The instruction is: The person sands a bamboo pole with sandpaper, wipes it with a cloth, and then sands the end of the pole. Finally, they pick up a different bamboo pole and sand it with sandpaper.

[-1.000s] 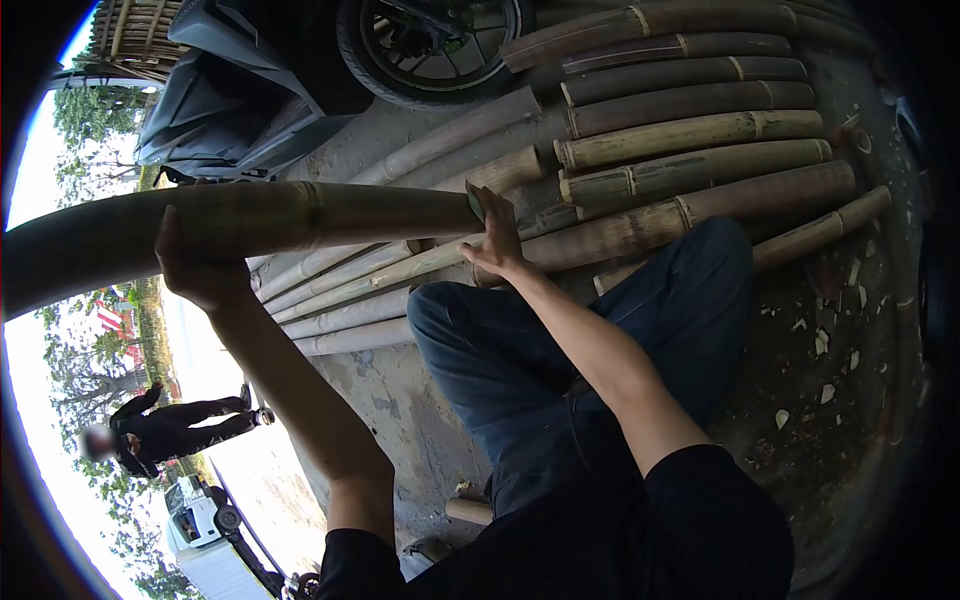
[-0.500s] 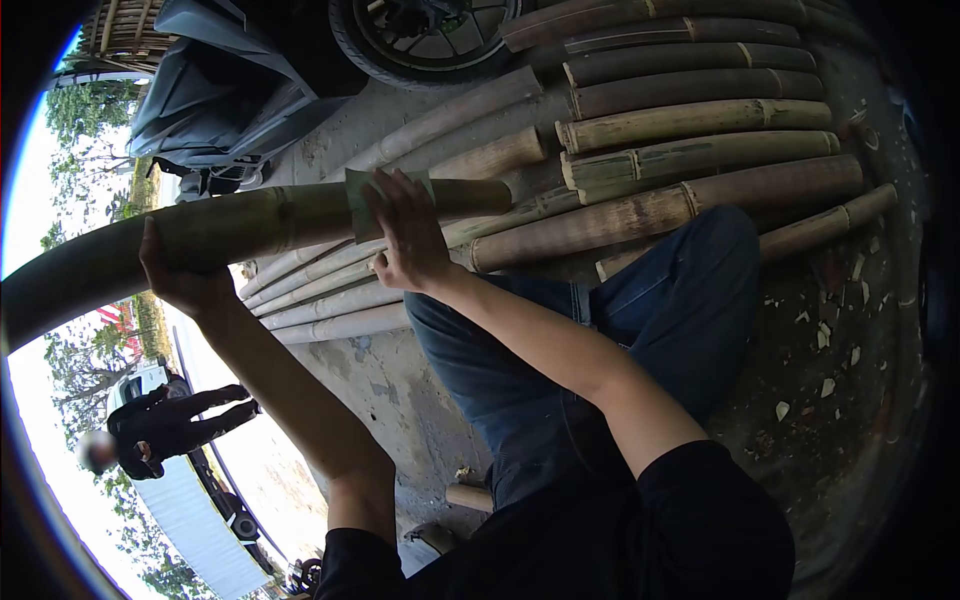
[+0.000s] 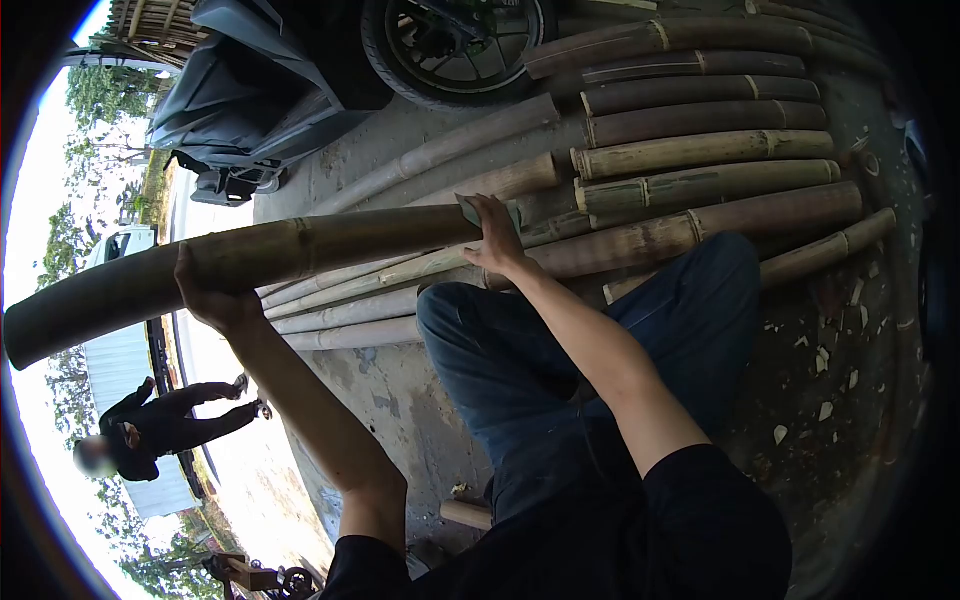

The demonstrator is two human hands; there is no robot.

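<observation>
A thick bamboo pole (image 3: 240, 258) stretches from the left edge to the middle of the view, raised above the ground. My left hand (image 3: 215, 300) grips it from below near its wide end, with the thumb up its near side. At the pole's narrower far end, my right hand (image 3: 495, 238) presses a greenish sheet (image 3: 470, 210) round the bamboo, its fingers over the top. Much of the sheet is hidden under that hand.
Several cut bamboo lengths (image 3: 700, 145) lie in rows at the upper right. A motorcycle wheel (image 3: 455, 50) and grey bodywork (image 3: 240, 90) stand at the top. Pale chips (image 3: 825, 410) dot the ground at right. A person (image 3: 165, 425) walks at far left.
My right hand and the sheet have slid right along the pole to its narrow end. More of the wide end shows at left. The view has shifted slightly, and the person's legs have changed position.
</observation>
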